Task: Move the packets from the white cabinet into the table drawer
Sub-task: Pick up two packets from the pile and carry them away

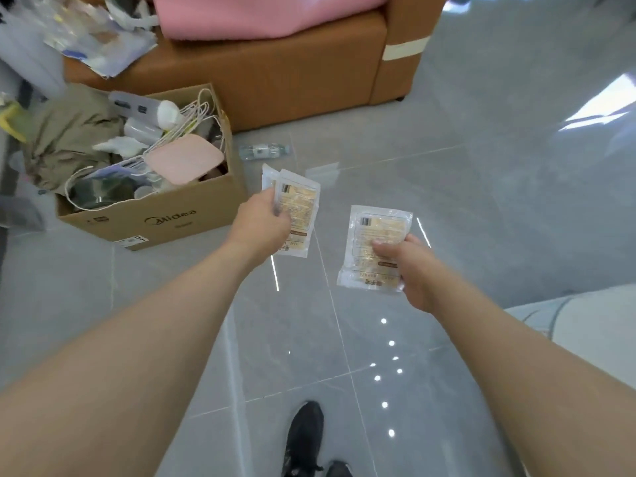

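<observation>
Two hands hold clear plastic packets with tan printed labels over grey glossy floor tiles (481, 208). At left of the frame stands a brown cardboard box (179, 215) printed "Midea" — full of cables and clutter. Centre: the left hand (261, 225) grips a pair of overlapping packets (298, 204). Further right, the right hand (409, 266) pinches one packet (377, 232) — its label text too blurred to read.

tan packets (298, 204), orange-brown sofa (268, 80), grey floor (481, 201)
</observation>
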The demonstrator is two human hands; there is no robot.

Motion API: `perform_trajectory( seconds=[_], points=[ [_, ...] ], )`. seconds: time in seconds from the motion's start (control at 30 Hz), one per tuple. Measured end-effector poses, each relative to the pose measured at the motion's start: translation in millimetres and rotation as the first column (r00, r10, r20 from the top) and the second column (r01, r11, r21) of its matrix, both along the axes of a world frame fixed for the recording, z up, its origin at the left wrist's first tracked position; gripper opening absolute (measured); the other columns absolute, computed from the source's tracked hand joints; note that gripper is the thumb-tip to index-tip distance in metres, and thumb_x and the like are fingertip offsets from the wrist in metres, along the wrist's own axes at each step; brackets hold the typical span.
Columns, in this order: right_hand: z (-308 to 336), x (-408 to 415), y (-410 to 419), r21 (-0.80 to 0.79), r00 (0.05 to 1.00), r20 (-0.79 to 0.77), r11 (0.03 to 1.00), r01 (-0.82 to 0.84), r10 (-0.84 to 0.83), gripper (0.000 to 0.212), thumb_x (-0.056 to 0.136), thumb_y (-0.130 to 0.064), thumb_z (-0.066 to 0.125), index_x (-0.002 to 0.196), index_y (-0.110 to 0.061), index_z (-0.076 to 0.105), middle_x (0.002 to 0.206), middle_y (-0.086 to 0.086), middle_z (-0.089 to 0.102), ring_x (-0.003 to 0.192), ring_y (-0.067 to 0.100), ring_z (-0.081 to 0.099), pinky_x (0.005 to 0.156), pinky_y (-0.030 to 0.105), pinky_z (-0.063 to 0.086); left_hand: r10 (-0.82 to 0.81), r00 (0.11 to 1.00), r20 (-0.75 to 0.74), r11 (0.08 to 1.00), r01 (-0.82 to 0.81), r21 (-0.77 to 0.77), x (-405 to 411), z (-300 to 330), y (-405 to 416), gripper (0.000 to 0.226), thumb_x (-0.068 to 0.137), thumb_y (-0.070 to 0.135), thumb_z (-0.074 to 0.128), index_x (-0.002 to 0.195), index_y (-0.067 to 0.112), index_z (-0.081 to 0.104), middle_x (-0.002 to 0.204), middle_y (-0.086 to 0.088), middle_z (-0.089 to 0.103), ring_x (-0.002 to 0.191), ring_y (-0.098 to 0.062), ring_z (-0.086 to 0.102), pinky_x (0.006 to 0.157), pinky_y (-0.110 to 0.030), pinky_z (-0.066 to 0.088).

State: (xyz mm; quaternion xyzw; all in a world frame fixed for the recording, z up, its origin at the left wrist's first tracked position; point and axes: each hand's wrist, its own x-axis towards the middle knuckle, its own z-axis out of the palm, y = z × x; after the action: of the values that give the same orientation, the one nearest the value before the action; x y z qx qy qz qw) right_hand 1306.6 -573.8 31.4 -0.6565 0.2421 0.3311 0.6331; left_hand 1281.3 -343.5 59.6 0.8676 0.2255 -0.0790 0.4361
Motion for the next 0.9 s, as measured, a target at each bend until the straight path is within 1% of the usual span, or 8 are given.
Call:
perform_trajectory(
  seconds=[0.17,0.27,0.4,0.5,0.6,0.7,0.8,0.9],
  points=[
    [-23,33,-63,-0.030,0.987,-0.011,0.987,0.160,-0.161,0.027,0.089,-0.009,0.066,0.114,-0.015,0.056,0.109,0.005,0.071,0.094,0.024,0.069,0.075,0.038,0.055,-0.142,0.990,-0.003,0.990,0.142,-0.008,61,-20,-64,0.030,0.093,0.013,0.048,0.118,0.023,0.061,0.112,0.001,0.068,0.099,-0.021,0.066,0.084,-0.035,0.056],
    [-25,48,-109,-0.020,0.968,-0.025,0.969,0.247,-0.248,0.031,0.089,-0.009,0.066,0.119,-0.012,0.056,0.108,0.006,0.072,0.094,0.025,0.070,0.074,0.039,0.056,-0.216,0.976,-0.018,0.976,0.216,0.000,94,-24,-114,0.033,0.093,0.013,0.047,0.122,0.025,0.060,0.113,0.002,0.067,0.099,-0.022,0.066,0.080,-0.031,0.054],
    [-19,68,-187,-0.033,0.919,-0.003,0.918,0.395,-0.395,0.036,0.090,-0.007,0.065,0.124,-0.008,0.053,0.109,0.008,0.070,0.090,0.025,0.069,0.081,0.044,0.057,-0.319,0.948,-0.005,0.947,0.319,-0.022,139,-20,-200,0.033,0.095,0.013,0.047,0.124,0.025,0.058,0.111,0.003,0.067,0.094,-0.020,0.066,0.065,-0.021,0.049],
    [-13,75,-253,-0.054,0.876,0.007,0.874,0.482,-0.483,0.035,0.090,-0.008,0.065,0.123,-0.008,0.054,0.108,0.008,0.070,0.087,0.023,0.069,0.078,0.040,0.058,-0.384,0.923,-0.017,0.923,0.384,-0.024,171,-20,-271,0.035,0.095,0.015,0.047,0.128,0.024,0.056,0.116,0.001,0.065,0.097,-0.023,0.066,0.068,-0.025,0.051],
    [-11,76,-317,-0.070,0.811,0.013,0.809,0.584,-0.584,0.032,0.090,-0.006,0.065,0.120,-0.008,0.056,0.109,0.008,0.070,0.090,0.023,0.069,0.081,0.039,0.057,-0.480,0.877,-0.028,0.877,0.479,-0.023,198,-20,-340,0.032,0.096,0.017,0.048,0.126,0.022,0.057,0.117,-0.001,0.065,0.098,-0.025,0.066,0.073,-0.033,0.056],
    [-7,78,-367,-0.085,0.737,-0.009,0.735,0.673,-0.676,0.032,0.089,-0.009,0.067,0.119,-0.011,0.058,0.105,0.005,0.072,0.089,0.022,0.070,0.075,0.037,0.057,-0.576,0.817,-0.039,0.817,0.576,0.003,226,-14,-399,0.029,0.096,0.021,0.046,0.123,0.020,0.056,0.115,-0.003,0.065,0.095,-0.026,0.065,0.074,-0.038,0.058],
    [11,91,-406,-0.099,0.643,-0.008,0.641,0.761,-0.766,0.035,0.087,-0.010,0.069,0.119,-0.013,0.055,0.106,0.006,0.071,0.090,0.024,0.070,0.079,0.043,0.058,-0.659,0.751,-0.035,0.751,0.660,0.018,262,4,-453,0.025,0.095,0.020,0.043,0.116,0.018,0.057,0.109,-0.004,0.065,0.088,-0.024,0.065,0.063,-0.034,0.056],
    [45,111,-436,-0.109,0.552,0.015,0.547,0.830,-0.834,0.033,0.086,-0.011,0.070,0.115,-0.014,0.054,0.108,0.007,0.070,0.093,0.025,0.069,0.085,0.047,0.056,-0.742,0.670,-0.020,0.670,0.742,0.020,300,34,-507,0.021,0.094,0.019,0.043,0.110,0.016,0.056,0.104,-0.005,0.063,0.080,-0.021,0.064,0.053,-0.027,0.048]
  ],
)
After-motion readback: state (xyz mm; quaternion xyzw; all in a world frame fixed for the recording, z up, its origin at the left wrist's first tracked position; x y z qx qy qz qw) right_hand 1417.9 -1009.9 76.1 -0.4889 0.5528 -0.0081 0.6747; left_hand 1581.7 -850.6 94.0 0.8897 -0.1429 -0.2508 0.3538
